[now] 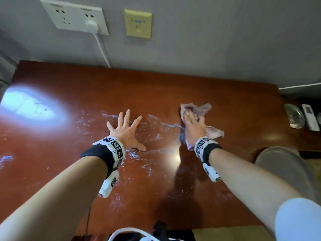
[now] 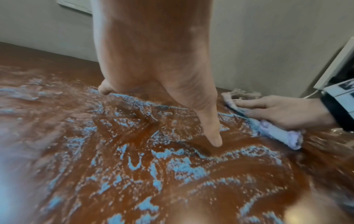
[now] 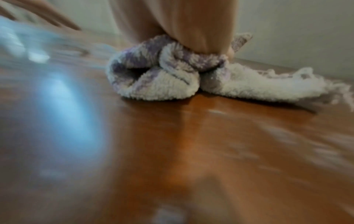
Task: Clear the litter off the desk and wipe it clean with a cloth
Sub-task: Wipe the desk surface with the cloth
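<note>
My left hand point(image 1: 125, 130) was splayed wide, fingers straight, fingertips braced on the desk point(image 1: 73, 171) and holding nothing. My right hand point(image 1: 194, 129) pressed flat on the bunched cloth point(image 1: 201, 108), fingers extended over it, right of the left hand. Pale wet streaks point(image 2: 184, 166) smeared the wood between and around both hands

bright window glare on desk point(image 1: 69, 80), blurred right-wrist view
</note>
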Tool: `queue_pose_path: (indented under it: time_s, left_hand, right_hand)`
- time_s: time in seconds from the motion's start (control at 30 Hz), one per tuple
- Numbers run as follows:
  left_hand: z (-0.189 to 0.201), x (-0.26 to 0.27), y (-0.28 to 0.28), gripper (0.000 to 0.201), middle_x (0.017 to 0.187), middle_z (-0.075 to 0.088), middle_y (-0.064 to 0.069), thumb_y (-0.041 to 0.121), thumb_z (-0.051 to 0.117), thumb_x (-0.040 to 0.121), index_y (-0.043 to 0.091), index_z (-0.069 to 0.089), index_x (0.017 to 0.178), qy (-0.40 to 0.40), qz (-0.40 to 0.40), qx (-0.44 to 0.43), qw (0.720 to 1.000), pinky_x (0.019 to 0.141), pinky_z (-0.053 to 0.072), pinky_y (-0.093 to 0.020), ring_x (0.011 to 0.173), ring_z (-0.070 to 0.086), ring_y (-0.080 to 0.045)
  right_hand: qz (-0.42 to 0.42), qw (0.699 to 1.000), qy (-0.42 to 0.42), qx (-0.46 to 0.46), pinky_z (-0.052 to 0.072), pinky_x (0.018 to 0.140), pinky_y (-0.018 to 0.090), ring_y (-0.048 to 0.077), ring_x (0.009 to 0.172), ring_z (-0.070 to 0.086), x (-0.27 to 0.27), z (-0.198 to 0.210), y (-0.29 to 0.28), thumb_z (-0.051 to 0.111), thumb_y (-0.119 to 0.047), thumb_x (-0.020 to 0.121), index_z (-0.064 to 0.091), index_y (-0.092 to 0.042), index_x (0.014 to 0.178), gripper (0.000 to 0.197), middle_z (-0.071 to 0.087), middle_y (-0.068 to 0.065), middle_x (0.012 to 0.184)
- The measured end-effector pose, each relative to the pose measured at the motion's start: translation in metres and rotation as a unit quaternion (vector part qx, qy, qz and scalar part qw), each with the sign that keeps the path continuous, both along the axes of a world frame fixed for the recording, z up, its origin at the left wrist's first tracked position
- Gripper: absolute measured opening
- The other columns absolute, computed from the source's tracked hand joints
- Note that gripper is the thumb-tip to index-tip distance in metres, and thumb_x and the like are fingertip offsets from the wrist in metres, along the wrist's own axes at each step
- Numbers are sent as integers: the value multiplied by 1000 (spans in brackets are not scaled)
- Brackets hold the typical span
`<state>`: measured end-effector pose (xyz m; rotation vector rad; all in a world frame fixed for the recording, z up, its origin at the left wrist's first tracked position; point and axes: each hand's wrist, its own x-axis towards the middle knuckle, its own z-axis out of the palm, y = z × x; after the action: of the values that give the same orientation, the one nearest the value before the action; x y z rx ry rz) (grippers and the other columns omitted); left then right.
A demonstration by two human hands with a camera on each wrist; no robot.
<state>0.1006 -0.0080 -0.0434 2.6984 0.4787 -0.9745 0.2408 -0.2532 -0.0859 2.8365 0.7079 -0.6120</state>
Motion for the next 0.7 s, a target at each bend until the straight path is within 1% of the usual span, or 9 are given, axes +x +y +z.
queue_pose_path:
  time_s: [0.07, 0.1, 0.17, 0.23, 0.33, 0.47, 0.53, 0.63, 0.7]
  left_hand:
    - [0, -3, -5, 135, 157, -35, -5, 76, 75, 59, 42, -16, 152, 7, -7, 3, 1000, 111, 3, -74, 147, -27, -31]
    - [1, -6, -8, 136, 157, -35, -5, 76, 75, 59, 42, -17, 152, 13, -12, 7, 1000, 111, 2, -74, 147, -28, -31]
    - [1, -7, -12, 137, 157, -36, -5, 76, 76, 58, 42, -17, 152, 20, -22, 16, 999, 111, 1, -74, 146, -28, -30]
    - [1, -5, -21, 138, 157, -36, -5, 76, 76, 57, 42, -18, 152, 27, -32, 17, 999, 111, 1, -74, 147, -28, -30]
    - [1, 3, -43, 140, 157, -36, -5, 76, 77, 56, 43, -20, 151, 32, -58, 21, 998, 111, 2, -74, 147, -28, -30]
    - [-2, 16, -77, 141, 157, -36, -6, 75, 77, 56, 42, -22, 151, 38, -94, 36, 994, 111, 7, -74, 147, -25, -31]
    - [-3, 25, -90, 140, 156, -38, -6, 72, 78, 58, 43, -23, 150, 39, -101, 40, 993, 111, 8, -74, 147, -26, -31]
    - [-2, 35, -101, 142, 154, -41, -6, 65, 83, 58, 43, -24, 149, 55, -94, 50, 993, 110, 8, -75, 146, -28, -32]
    - [-2, 38, -103, 144, 153, -42, -7, 65, 83, 57, 43, -25, 149, 68, -83, 60, 992, 110, 6, -75, 146, -29, -32]
  right_hand:
    - [40, 997, -9, 65, 27, 111, 46, 40, 132, 20, -37, 1, 40, 62, -18, 85, 10, -20, 154, 86, 5, -2, 162]
    - [62, 994, -1, 84, 24, 112, 46, 38, 134, 18, -50, -1, 54, 55, -14, 88, 12, -19, 154, 79, 7, -2, 162]
    - [89, 990, 6, 108, 22, 115, 44, 34, 141, 16, -60, -4, 69, 51, -12, 88, 13, -19, 154, 77, 8, -1, 163]
    - [61, 988, 21, 138, 22, 115, 44, 33, 143, 13, -51, 1, 59, 51, -10, 89, 13, -19, 154, 76, 8, -2, 163]
    - [-4, 982, 3, 186, 26, 112, 47, 35, 137, 16, -17, 25, 12, 49, -9, 89, 14, -22, 154, 75, 13, -1, 162]
    - [-48, 994, -31, 98, 22, 114, 48, 33, 143, 16, 48, 44, -86, 76, -28, 63, 17, -16, 154, 109, 18, 3, 160]
    - [-42, 997, -53, 22, 15, 117, 45, 28, 147, 11, 74, 48, -136, 77, -28, 71, 27, -10, 151, 95, 15, 6, 161]
    - [-123, 992, -14, 6, 9, 120, 40, 28, 149, 7, 100, 49, -196, 67, -18, 84, 8, -15, 155, 93, 9, 7, 163]
    - [-177, 984, 25, 9, 8, 121, 43, 31, 149, 2, 107, 42, -215, 64, -13, 86, 3, -23, 156, 94, 5, 5, 164]
